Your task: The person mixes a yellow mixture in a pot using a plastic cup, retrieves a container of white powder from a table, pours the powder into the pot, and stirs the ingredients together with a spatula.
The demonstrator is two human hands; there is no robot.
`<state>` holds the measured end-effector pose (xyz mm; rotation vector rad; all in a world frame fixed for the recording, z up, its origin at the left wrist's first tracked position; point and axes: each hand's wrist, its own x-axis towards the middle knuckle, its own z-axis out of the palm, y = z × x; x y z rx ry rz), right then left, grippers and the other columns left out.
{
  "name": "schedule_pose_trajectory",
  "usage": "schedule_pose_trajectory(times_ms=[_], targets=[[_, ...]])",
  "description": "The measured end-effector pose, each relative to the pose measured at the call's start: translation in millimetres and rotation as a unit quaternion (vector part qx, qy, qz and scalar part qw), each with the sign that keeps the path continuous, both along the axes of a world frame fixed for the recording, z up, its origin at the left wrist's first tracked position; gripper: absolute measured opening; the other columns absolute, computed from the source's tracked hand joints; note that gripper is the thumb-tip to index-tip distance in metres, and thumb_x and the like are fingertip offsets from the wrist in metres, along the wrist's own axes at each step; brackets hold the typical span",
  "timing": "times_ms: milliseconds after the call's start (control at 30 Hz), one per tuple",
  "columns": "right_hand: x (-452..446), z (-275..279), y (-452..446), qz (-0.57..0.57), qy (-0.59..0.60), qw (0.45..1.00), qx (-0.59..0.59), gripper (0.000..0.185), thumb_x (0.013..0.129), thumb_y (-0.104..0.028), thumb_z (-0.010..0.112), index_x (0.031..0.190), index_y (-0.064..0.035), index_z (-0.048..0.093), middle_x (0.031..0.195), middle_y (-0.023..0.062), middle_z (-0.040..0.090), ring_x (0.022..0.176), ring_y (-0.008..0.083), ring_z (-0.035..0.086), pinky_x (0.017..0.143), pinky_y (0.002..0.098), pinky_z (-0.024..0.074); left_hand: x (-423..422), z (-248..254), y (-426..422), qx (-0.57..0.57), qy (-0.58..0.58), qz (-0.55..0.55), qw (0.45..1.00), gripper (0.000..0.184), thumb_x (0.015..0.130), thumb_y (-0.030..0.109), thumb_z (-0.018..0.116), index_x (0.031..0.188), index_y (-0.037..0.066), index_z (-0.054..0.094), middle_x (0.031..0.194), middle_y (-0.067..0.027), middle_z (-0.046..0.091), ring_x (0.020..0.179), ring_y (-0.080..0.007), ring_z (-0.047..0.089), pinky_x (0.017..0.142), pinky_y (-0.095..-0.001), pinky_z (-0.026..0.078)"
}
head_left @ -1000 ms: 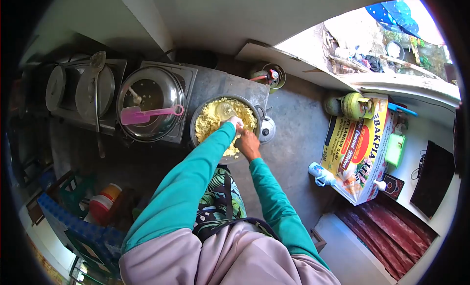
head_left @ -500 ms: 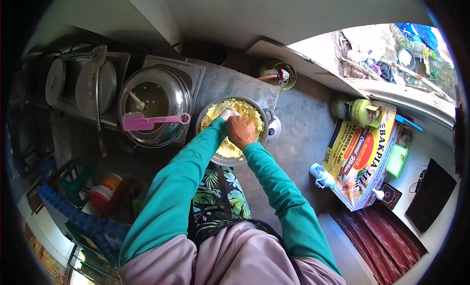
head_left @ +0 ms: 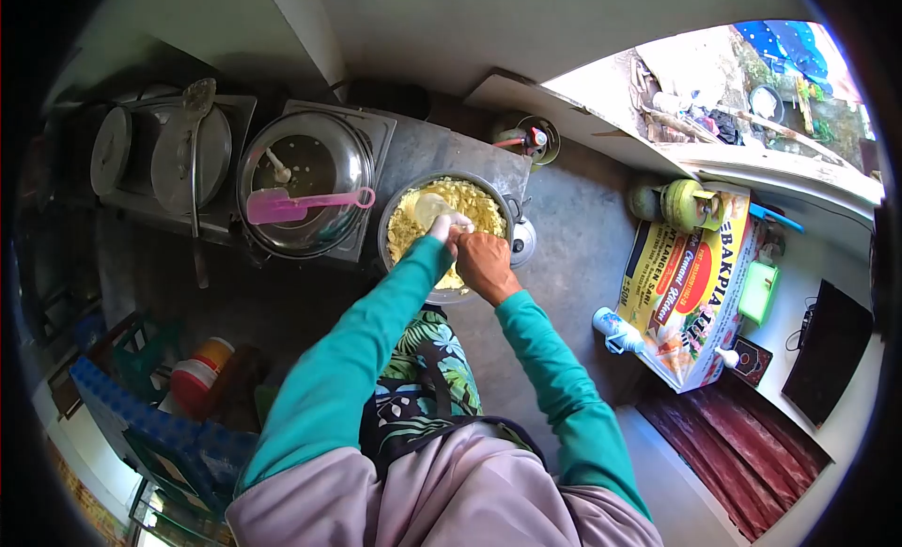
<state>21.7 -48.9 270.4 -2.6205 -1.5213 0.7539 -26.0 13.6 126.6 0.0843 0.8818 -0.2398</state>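
Mostly in the pot point(head_left: 381, 232): yellow mash point(head_left: 484, 209), lumpy and spread out to the wall. The wide rim keeps it all in while leaving room for two hands. The base is hidden, but the pot seems to rest at the near edge of the worktop point(head_left: 451, 154).
Left hand point(head_left: 448, 226): closed, over the mash — apparently round the handle of a pale, rounded tool point(head_left: 427, 209) whose end lies among the lumps. The fingers are too blurred to tell the exact grip.
Right hand point(head_left: 485, 261): a fist tight against the left hand, knuckles up, seemingly on the same handle, most likely to add force and steady the tool. What sits inside the fist cannot be seen.
Arms: both slope in from the body to one spot, so the weight can bear straight down.
Glass lid point(head_left: 324, 157): on the stove to the left of the pot, the pink spatula point(head_left: 277, 207) laid across it with its handle end towards the pot — probably parked there within reach.
Turner point(head_left: 194, 157): lying over a flat lid point(head_left: 169, 171) farther left, its long handle sticking out towards the person's side.
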Motion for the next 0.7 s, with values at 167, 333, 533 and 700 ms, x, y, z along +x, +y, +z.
schedule_pose_trajectory(times_ms=[167,333,533,700], targets=[[-32.1,-19.7,45.8,0.107,-0.035,0.992,-0.056,0.012,0.072,-0.014,0.05,0.067,-0.0061,0.058,0.059,0.0115,0.058,0.056,0.0254,0.061,0.045,0.036,0.0453,-39.5,-9.0,25.4,-0.106,-0.021,0.095,0.99,0.015,0.065,0.021,0.054,0.063,0.006,0.054,0.054,-0.0069,0.053,0.047,-0.0189,0.049,0.05,-0.0257,0.04],[-9.5,-51.1,54.4,0.01,0.026,0.995,-0.092,0.013,0.07,-0.011,0.049,0.071,-0.0031,0.059,0.066,0.0165,0.061,0.061,0.0297,0.062,0.05,0.0403,0.047,-9.4,-72.0,48.6,0.03,-0.02,-0.13,0.991,0.016,0.065,0.022,0.055,0.064,0.006,0.054,0.053,-0.0064,0.053,0.046,-0.019,0.048,0.049,-0.0258,0.04],[-46.4,-71.3,2.9,-0.27,0.076,0.96,-0.017,0.037,0.071,-0.013,0.047,0.108,-0.0135,0.057,0.08,0.0208,0.06,0.075,0.0366,0.059,0.064,0.0462,0.0451,12.3,-73.1,28.7,0.23,0.117,-0.417,0.872,0.017,0.065,0.023,0.056,0.064,0.007,0.054,0.052,-0.0056,0.053,0.045,-0.019,0.048,0.048,-0.0259,0.039],[-51.0,-74.4,-24.9,-0.216,0.066,0.973,0.046,0.041,0.074,-0.013,0.046,0.115,-0.0152,0.052,0.075,0.0198,0.06,0.067,0.0377,0.058,0.058,0.0468,0.0429,-4.3,-20.8,10.1,0.221,0.177,-0.22,0.933,0.018,0.065,0.025,0.056,0.065,0.007,0.054,0.052,-0.0051,0.053,0.044,-0.019,0.047,0.047,-0.026,0.039]])
